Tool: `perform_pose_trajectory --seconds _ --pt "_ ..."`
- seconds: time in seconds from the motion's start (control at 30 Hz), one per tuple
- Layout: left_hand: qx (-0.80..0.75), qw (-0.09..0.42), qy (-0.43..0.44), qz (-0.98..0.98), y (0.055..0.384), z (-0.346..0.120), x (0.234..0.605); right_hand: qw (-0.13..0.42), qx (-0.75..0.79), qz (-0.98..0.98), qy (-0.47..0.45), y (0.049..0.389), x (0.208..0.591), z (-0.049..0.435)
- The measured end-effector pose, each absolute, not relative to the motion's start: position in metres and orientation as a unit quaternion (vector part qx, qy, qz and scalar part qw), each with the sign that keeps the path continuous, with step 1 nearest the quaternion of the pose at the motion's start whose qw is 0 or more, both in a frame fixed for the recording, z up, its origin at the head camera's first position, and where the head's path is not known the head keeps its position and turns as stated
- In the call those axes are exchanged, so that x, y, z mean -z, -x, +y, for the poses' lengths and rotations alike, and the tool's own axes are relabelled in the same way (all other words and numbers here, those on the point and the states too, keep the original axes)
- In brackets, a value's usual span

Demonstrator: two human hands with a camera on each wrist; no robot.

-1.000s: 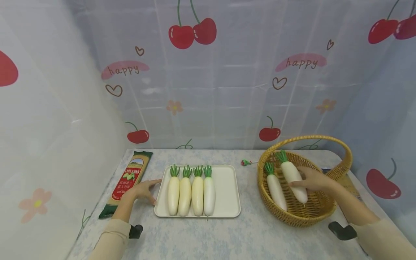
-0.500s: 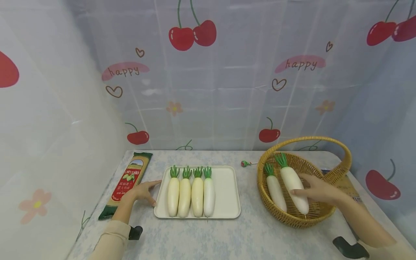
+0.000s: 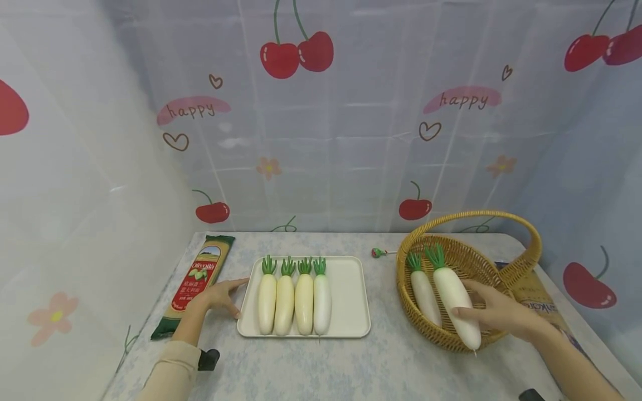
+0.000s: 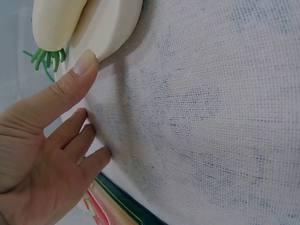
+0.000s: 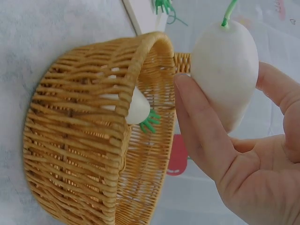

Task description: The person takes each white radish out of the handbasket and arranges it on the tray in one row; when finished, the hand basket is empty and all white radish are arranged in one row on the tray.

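Note:
My right hand grips a white radish with green leaves, thumb on one side and fingers on the other. The radish is tilted over the front rim of the wicker basket, and the right wrist view shows it above that rim. Another white radish lies inside the basket, at its left. By the left edge of the cream tray is my left hand, thumb and fingers spread; its thumb touches the tray's corner in the left wrist view. Several radishes lie side by side on the tray.
A red and green pasta packet lies left of the tray. Behind, between tray and basket, is a small red and green lollipop-like item. A brown packet, partly hidden, lies right of the basket, whose tall handle arches over it.
My right hand has lifted the radish and drawn it toward the basket's front rim, its lower tip now past the rim. The left hand and tray have stayed put.

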State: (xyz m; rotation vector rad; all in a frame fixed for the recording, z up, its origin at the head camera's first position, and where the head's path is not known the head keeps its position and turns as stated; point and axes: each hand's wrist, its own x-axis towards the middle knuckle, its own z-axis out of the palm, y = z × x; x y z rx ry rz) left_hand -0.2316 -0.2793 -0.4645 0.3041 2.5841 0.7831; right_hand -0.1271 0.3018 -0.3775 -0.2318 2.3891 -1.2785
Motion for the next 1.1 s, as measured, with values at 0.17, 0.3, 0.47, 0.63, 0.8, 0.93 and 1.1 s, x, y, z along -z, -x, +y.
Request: perform_pose_trajectory --seconds 0.17,0.3,0.47,0.63,0.8,0.93,1.1 --pt "-0.288 0.212 -0.111 0.927 0.232 -0.279 0.464 0.207 0.468 0.853 0.102 0.121 0.378 0.298" --pt "-0.290 0.211 -0.107 0.927 0.232 -0.279 0.464 0.212 0.480 0.845 0.102 0.115 0.377 0.295" --pt "-0.286 0.213 -0.105 0.928 0.232 -0.279 0.465 0.216 0.492 0.837 0.104 0.106 0.376 0.290" --pt "-0.280 0.211 -0.107 0.930 0.234 -0.280 0.466 0.201 0.488 0.841 0.119 0.100 0.374 0.284" --pt "-0.277 0.209 -0.112 0.931 0.234 -0.281 0.467 0.203 0.497 0.835 0.120 0.095 0.374 0.278" --pt "-0.278 0.209 -0.113 0.931 0.234 -0.281 0.467 0.204 0.512 0.824 0.128 0.091 0.375 0.274" --pt "-0.277 0.212 -0.109 0.931 0.234 -0.281 0.467 0.204 0.516 0.821 0.133 0.088 0.376 0.269"
